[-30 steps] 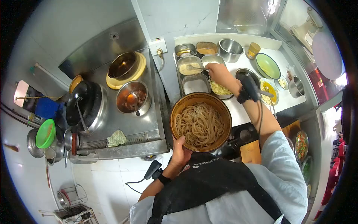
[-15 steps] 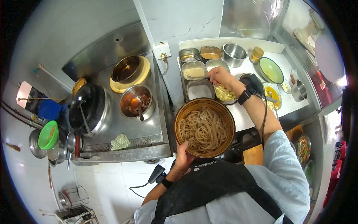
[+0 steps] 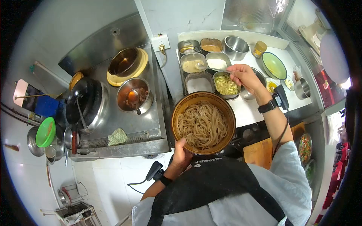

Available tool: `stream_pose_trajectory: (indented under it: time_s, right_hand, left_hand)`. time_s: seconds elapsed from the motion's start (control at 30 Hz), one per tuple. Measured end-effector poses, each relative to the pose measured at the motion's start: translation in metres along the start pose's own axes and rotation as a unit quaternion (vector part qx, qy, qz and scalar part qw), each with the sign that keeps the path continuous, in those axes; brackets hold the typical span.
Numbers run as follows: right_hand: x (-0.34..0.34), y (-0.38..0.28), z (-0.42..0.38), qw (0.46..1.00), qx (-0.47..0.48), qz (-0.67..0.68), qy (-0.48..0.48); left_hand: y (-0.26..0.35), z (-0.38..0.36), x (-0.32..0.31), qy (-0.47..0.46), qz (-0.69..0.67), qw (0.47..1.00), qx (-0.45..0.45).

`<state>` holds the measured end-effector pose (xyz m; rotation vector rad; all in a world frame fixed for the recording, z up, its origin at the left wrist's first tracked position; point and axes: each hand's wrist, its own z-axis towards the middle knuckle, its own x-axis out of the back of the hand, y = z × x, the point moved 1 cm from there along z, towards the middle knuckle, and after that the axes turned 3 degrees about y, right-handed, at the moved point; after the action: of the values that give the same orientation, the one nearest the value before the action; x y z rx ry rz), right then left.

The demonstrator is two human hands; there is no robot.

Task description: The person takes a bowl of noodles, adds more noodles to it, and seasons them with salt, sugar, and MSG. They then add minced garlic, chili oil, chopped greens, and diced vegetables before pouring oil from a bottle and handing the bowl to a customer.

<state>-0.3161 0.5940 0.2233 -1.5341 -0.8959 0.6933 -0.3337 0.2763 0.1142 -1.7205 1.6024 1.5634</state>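
My left hand (image 3: pixel 181 155) grips the lower left rim of a brown bowl (image 3: pixel 174 130) full of noodles (image 3: pixel 203 124). Between the fingers of my right hand (image 3: pixel 244 77) is the handle of a metal spoon (image 3: pixel 201 66). The spoon's head is over the pale yellowish contents of a tin (image 3: pixel 193 63) in the tray. Its handle passes above a tin of white powder (image 3: pixel 218 63) and the chopped vegetable tin (image 3: pixel 226 84). Next to the bowl's top edge is a tin with a pale bottom (image 3: pixel 199 82).
Left, on the steel stove (image 3: pixel 132 132), are a pot of red-brown sauce (image 3: pixel 134 95), a black wok (image 3: pixel 81 100) and a folded cloth (image 3: pixel 117 137). A green bowl (image 3: pixel 274 67) and a jar (image 3: pixel 259 49) stand back right. A cutting board (image 3: pixel 260 152) lies below my right forearm.
My right hand has moved right, and the spoon is now in plain view over the tins. The view has shifted slightly. My left hand still holds the bowl.
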Motion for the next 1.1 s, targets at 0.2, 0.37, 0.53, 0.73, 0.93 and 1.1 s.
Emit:
stream_pose_trajectory:
  time_s: [0.2,0.37,0.53,0.73,0.93,1.1]
  right_hand:
    - [-0.008,-0.007,0.022,0.998,-0.036,0.022,0.044]
    - [-0.034,0.014,0.078,0.975,0.025,-0.21,0.067]
    - [-0.063,0.011,0.101,0.941,0.04,-0.332,0.049]
    - [-0.076,0.022,0.112,0.967,0.056,-0.246,0.041]
    - [-0.066,0.027,0.1,0.995,-0.003,-0.096,0.027]
    - [-0.049,0.028,0.096,0.925,0.14,-0.351,0.047]
  left_hand:
    - [-0.004,0.004,0.003,-0.015,-0.003,0.999,-0.039]
    - [-0.008,0.004,0.009,0.027,0.075,0.995,-0.051]
    - [-0.003,0.001,0.002,-0.005,0.076,0.995,-0.057]
    - [-0.005,0.004,0.009,0.009,0.053,0.998,-0.033]
    - [-0.001,0.002,0.005,-0.028,0.05,0.998,-0.018]
    - [-0.005,0.006,0.006,-0.031,0.052,0.998,-0.034]
